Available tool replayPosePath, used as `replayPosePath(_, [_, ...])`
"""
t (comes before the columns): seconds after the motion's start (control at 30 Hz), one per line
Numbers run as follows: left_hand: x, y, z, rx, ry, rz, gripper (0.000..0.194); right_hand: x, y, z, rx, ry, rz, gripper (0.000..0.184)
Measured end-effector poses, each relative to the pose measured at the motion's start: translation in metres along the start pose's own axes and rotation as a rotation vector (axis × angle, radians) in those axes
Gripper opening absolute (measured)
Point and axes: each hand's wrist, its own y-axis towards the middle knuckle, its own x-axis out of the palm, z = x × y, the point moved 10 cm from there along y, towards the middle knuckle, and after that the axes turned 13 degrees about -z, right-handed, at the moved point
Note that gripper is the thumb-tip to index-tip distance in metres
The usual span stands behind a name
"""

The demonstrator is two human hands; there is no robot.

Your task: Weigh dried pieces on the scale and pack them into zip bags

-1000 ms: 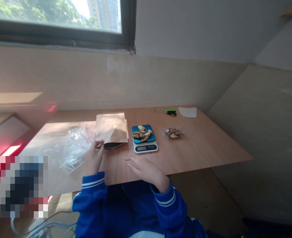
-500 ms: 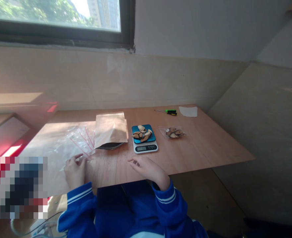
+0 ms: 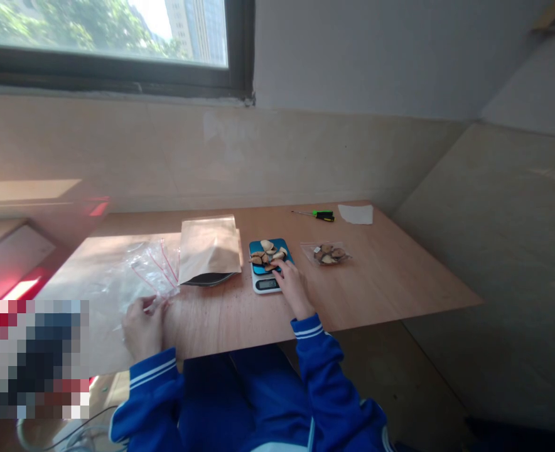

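Several brown-and-cream pieces that look like dried mushrooms [image 3: 267, 245] lie on the blue plate of a small digital kitchen scale [image 3: 260, 290]. My right hand [image 3: 293, 284] reaches over the scale's right side, thumb and fingers apart at the front pieces; no piece is seen lifted. Part of the display and buttons is hidden beneath it. My left hand [image 3: 144, 325] is low at the left, its fingers closed on the near edge of a clear zip bag [image 3: 157, 270] with red seal lines. Between the hands, a kraft paper pouch [image 3: 210, 248] lies with its dark mouth towards me.
Right of the scale lies a clear bag of similar pieces [image 3: 328, 253]. Behind it are a green-and-black screwdriver [image 3: 322, 215] and a white paper sheet [image 3: 356, 214]. The wooden table [image 3: 390, 276] meets the wall at the back; cables [image 3: 82, 436] hang below at the left.
My right hand has moved forward and up from the table's front edge onto the scale and its pieces. My left hand stays by the clear bags, its fingers drawn closer to their edge.
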Motion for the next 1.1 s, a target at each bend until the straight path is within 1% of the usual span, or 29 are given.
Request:
replayPosePath(0.1, [-0.007, -0.004, -0.001, -0.046, -0.073, 0.028, 0.034, -0.003, 0.001, 0.004, 0.012, -0.051, 0.029, 0.014])
replayPosePath(0.2, [-0.013, -0.009, 0.004, -0.056, -0.129, 0.051, 0.040, -0.005, 0.001, 0.005, -0.029, -0.028, 0.047, 0.012])
replayPosePath(0.3, [-0.017, -0.016, 0.012, -0.056, -0.178, 0.068, 0.045, -0.005, 0.002, 0.002, -0.084, 0.023, 0.050, 0.022])
replayPosePath(0.37, [-0.020, -0.022, 0.018, -0.049, -0.212, 0.080, 0.046, -0.003, 0.004, 0.000, -0.091, 0.013, 0.035, 0.028])
replayPosePath(0.4, [-0.022, -0.025, 0.020, -0.047, -0.223, 0.088, 0.046, -0.003, 0.005, 0.000, -0.089, 0.003, 0.024, 0.028])
replayPosePath(0.5, [-0.027, -0.032, 0.026, -0.056, -0.250, 0.117, 0.047, -0.003, 0.006, 0.005, -0.074, 0.022, 0.013, 0.022])
replayPosePath(0.6, [-0.033, -0.036, 0.032, -0.059, -0.288, 0.159, 0.048, -0.007, 0.004, 0.013, -0.065, 0.094, 0.048, 0.016])
replayPosePath(0.8, [-0.043, -0.046, 0.062, -0.004, -0.316, 0.219, 0.050, -0.020, -0.004, 0.028, -0.083, 0.196, 0.156, 0.003])
replayPosePath(0.9, [-0.045, -0.053, 0.075, 0.036, -0.348, 0.234, 0.049, -0.027, -0.017, 0.048, -0.069, 0.276, 0.213, 0.013])
replayPosePath(1.0, [-0.041, -0.059, 0.082, 0.074, -0.395, 0.238, 0.047, -0.036, -0.038, 0.085, 0.017, 0.341, 0.290, 0.026])
replayPosePath(1.1, [-0.033, -0.062, 0.082, 0.092, -0.437, 0.249, 0.045, -0.039, -0.056, 0.125, 0.094, 0.373, 0.318, 0.035])
